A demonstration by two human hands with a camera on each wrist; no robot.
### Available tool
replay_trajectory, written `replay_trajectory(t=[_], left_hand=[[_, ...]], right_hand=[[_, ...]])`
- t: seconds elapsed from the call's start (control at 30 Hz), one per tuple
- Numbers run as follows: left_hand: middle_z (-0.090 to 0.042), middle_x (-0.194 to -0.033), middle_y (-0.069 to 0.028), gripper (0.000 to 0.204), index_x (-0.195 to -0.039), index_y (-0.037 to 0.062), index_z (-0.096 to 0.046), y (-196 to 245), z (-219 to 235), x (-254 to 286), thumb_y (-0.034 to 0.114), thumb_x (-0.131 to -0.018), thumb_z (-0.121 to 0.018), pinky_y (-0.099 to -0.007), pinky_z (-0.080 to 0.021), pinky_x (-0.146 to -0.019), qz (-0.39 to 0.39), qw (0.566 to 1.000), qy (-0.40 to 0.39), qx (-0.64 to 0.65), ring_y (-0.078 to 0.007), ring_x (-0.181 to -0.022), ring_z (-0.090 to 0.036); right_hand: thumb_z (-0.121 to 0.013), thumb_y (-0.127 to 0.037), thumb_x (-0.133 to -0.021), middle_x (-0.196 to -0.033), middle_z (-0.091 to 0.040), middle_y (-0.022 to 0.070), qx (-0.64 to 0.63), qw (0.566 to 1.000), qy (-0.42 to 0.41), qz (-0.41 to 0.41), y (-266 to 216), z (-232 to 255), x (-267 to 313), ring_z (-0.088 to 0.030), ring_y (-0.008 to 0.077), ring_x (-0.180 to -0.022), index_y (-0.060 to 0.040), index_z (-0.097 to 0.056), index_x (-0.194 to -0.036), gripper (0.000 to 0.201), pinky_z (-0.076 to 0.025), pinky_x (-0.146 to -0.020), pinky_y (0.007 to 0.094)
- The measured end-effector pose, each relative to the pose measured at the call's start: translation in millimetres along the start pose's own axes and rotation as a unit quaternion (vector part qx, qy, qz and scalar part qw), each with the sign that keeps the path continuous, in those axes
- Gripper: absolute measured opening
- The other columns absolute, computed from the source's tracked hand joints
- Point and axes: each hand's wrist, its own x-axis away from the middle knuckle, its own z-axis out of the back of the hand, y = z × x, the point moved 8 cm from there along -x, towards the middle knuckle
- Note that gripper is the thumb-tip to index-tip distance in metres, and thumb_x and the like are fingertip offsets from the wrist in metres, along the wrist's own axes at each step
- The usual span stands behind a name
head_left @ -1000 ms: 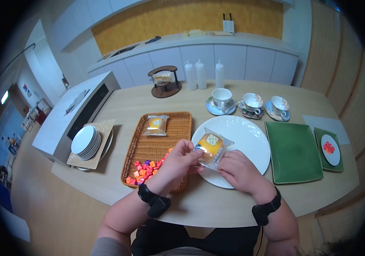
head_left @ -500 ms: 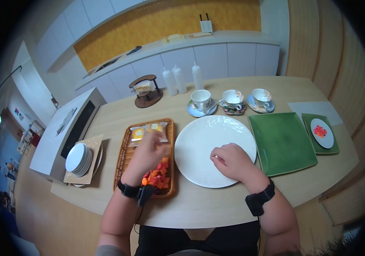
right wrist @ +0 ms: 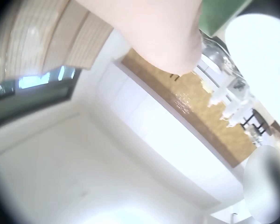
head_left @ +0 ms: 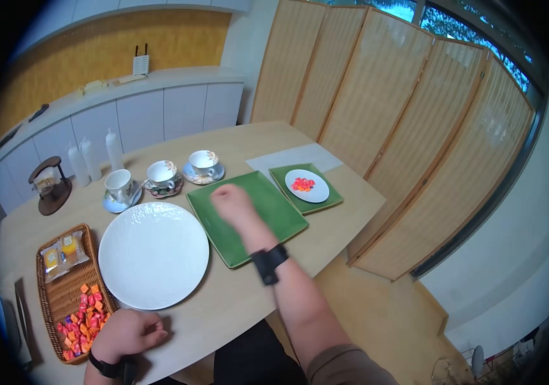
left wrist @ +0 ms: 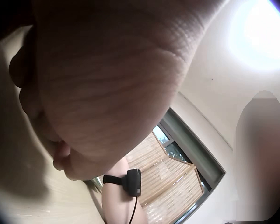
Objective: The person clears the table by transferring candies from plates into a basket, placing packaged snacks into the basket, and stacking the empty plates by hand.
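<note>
My left hand [head_left: 130, 332] rests at the table's front, beside the wicker basket [head_left: 42, 282], its fingers loosely curled with nothing in them. In the basket are two clear-wrapped yellow cakes [head_left: 69, 246] at the far end and a heap of small red and orange wrapped candies [head_left: 85, 324] nearer me. My right hand [head_left: 233, 202], a little blurred, is over the large green square plate [head_left: 258, 205], fingers loosely bent and no object showing in it. Beyond it, a small white plate [head_left: 319, 192] with red candies [head_left: 303, 185] sits on a smaller green plate [head_left: 333, 200].
A big round white plate [head_left: 152, 256] lies between basket and green plate. Behind it stand three cups on saucers, among them a patterned cup [head_left: 161, 174]. White squeeze bottles [head_left: 114, 151] and a dark wooden stand [head_left: 55, 192] are farther left. A folding screen [head_left: 364, 96] borders the right side.
The second wrapped cake went from both hands into the basket. The left hand then drew back to the table's front, the right moved over the green plate, and the head view turned right.
</note>
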Motion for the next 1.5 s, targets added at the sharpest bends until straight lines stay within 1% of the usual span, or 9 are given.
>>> replay_trajectory(t=[0.13,0.3,0.5,0.83,0.9,0.97,1.07,1.17,1.5], left_hand=[[-0.069,-0.073,-0.0131,0.027,-0.089,0.0125,-0.073,-5,-1,1,0.039,-0.094,-0.073,-0.0457,-0.054,-0.066,-0.021,1.000,0.007,0.005,-0.0356,-0.071,-0.069],[-0.069,-0.073,-0.0126,0.027,-0.089,0.0123,-0.073,-3,-1,1,0.039,-0.094,-0.073,-0.0455,-0.054,-0.066,-0.031,1.000,0.003,-0.003,-0.0353,-0.070,-0.068],[-0.069,-0.074,-0.0120,0.028,-0.092,0.0126,-0.074,-3,0,2,0.040,-0.095,-0.072,-0.0450,-0.054,-0.067,-0.023,1.000,-0.001,-0.001,-0.0336,-0.071,-0.069],[-0.070,-0.075,-0.0129,0.030,-0.091,0.0126,-0.074,-8,-1,2,0.042,-0.097,-0.068,-0.0464,-0.054,-0.068,-0.042,0.999,0.013,0.012,-0.0349,-0.072,-0.069],[-0.069,-0.076,-0.0131,0.032,-0.088,0.0125,-0.072,-10,-5,1,0.043,-0.098,-0.066,-0.0478,-0.054,-0.068,-0.046,0.999,-0.010,0.001,-0.0356,-0.073,-0.069],[-0.069,-0.076,-0.0131,0.032,-0.087,0.0127,-0.070,-13,-4,1,0.042,-0.098,-0.065,-0.0490,-0.054,-0.068,-0.051,0.999,-0.004,-0.002,-0.0362,-0.074,-0.069],[-0.070,-0.077,-0.0124,0.030,-0.090,0.0137,-0.070,-14,-7,3,0.041,-0.100,-0.064,-0.0500,-0.054,-0.069,-0.064,0.998,-0.005,-0.007,-0.0369,-0.076,-0.070],[-0.071,-0.079,-0.0122,0.030,-0.090,0.0141,-0.070,-16,-8,3,0.041,-0.100,-0.063,-0.0504,-0.054,-0.070,-0.067,0.998,-0.008,-0.014,-0.0372,-0.077,-0.070],[-0.072,-0.087,-0.0150,0.028,-0.097,0.0111,-0.072,-23,-14,4,0.038,-0.100,-0.063,-0.0509,-0.055,-0.076,-0.059,0.998,0.007,-0.024,-0.0390,-0.084,-0.070]], right_hand=[[-0.063,-0.021,-0.091,-0.106,-0.077,0.0249,0.141,0.969,0.201,-0.013,79,131,-48,-0.074,0.0429,-0.103,-0.0031,-0.078,-0.102,0.025,-0.058,-0.091,0.0501],[-0.065,-0.006,-0.085,-0.113,-0.074,0.0323,0.268,0.915,0.281,-0.108,131,246,-29,-0.072,0.0491,-0.109,0.0073,-0.073,-0.108,0.027,-0.058,-0.096,0.0531],[-0.069,-0.006,-0.082,-0.119,-0.072,0.0357,0.245,0.896,0.303,-0.214,161,278,-19,-0.070,0.0492,-0.117,0.0086,-0.068,-0.119,0.040,-0.056,-0.102,0.0503],[-0.073,-0.014,-0.081,-0.108,-0.076,0.0319,0.263,0.918,0.222,-0.197,188,285,-30,-0.074,0.0460,-0.107,0.0077,-0.077,-0.107,0.033,-0.058,-0.091,0.0480],[-0.073,-0.014,-0.081,-0.106,-0.076,0.0319,0.278,0.923,0.187,-0.187,259,311,-67,-0.075,0.0446,-0.105,0.0088,-0.076,-0.105,0.033,-0.057,-0.089,0.0478],[-0.072,-0.016,-0.091,-0.083,-0.075,0.0145,0.079,0.907,0.239,-0.337,375,340,-113,-0.074,0.0337,-0.077,0.0034,-0.074,-0.096,0.020,-0.058,-0.067,0.0451],[-0.058,-0.004,-0.093,-0.079,-0.069,0.0122,-0.042,0.914,0.214,-0.342,261,299,-51,-0.066,0.0226,-0.063,0.0010,-0.070,-0.096,0.014,-0.053,-0.052,0.0366],[-0.043,0.003,-0.101,-0.078,-0.065,0.0078,-0.158,0.900,0.205,-0.350,255,279,-46,-0.058,0.0145,-0.054,-0.0013,-0.063,-0.105,0.021,-0.051,-0.046,0.0239],[-0.055,-0.003,-0.101,-0.073,-0.057,-0.0002,-0.113,0.960,0.057,-0.251,137,218,-46,-0.050,0.0093,-0.055,-0.0055,-0.062,-0.101,0.007,-0.043,-0.048,0.0237]])
